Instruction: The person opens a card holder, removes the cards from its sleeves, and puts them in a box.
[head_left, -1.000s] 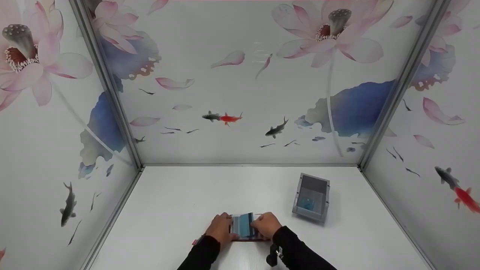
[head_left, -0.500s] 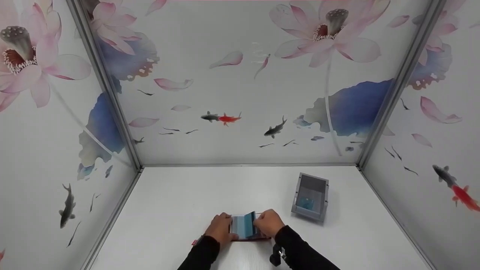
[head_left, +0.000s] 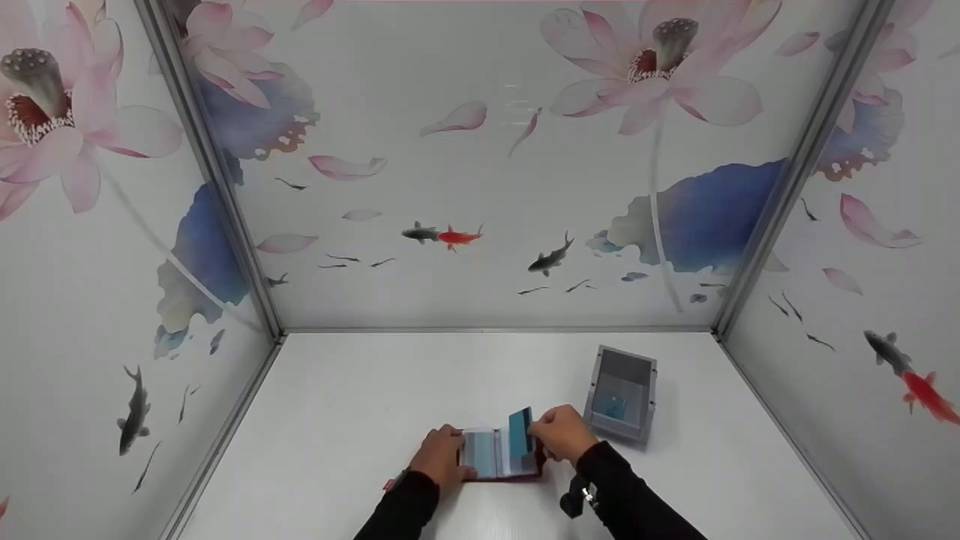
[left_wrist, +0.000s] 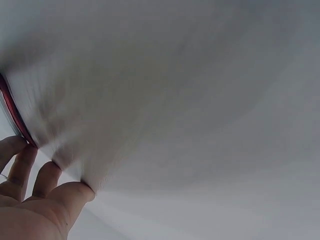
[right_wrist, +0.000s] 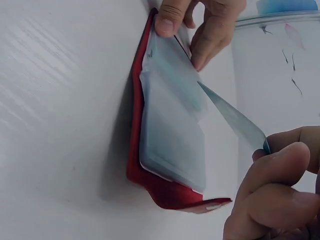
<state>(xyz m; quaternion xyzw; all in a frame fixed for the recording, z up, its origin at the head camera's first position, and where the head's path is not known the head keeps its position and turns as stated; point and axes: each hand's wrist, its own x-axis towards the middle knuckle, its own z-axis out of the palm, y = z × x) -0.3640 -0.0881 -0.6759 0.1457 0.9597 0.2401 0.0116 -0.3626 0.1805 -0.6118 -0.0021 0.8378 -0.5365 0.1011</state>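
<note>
A red card holder [right_wrist: 137,130] with clear plastic sleeves [right_wrist: 175,135] lies spread on the white table, pale blue inside in the head view. My left hand [head_left: 441,459] grips its left side, thumb on top and fingers at the far edge. Between thumb and fingertips, my right hand [head_left: 566,433] pinches a blue card [head_left: 519,431] with a dark stripe along one edge. The card stands tilted above the right-hand sleeves; in the right wrist view its lower corner is close to them, and I cannot tell whether it touches. Only the left fingers [left_wrist: 70,200] and a red edge show in the left wrist view.
A grey open bin [head_left: 616,432] stands on the table to the right, behind my right hand. Something flat and blue [head_left: 615,406] lies in it. White panels [head_left: 480,300] printed with lotus flowers and fish enclose the table [head_left: 375,382] at the back and both sides.
My right hand has moved right and slightly away from me, drawing the blue card up and across from the middle of the card holder. The left hand has kept its place.
</note>
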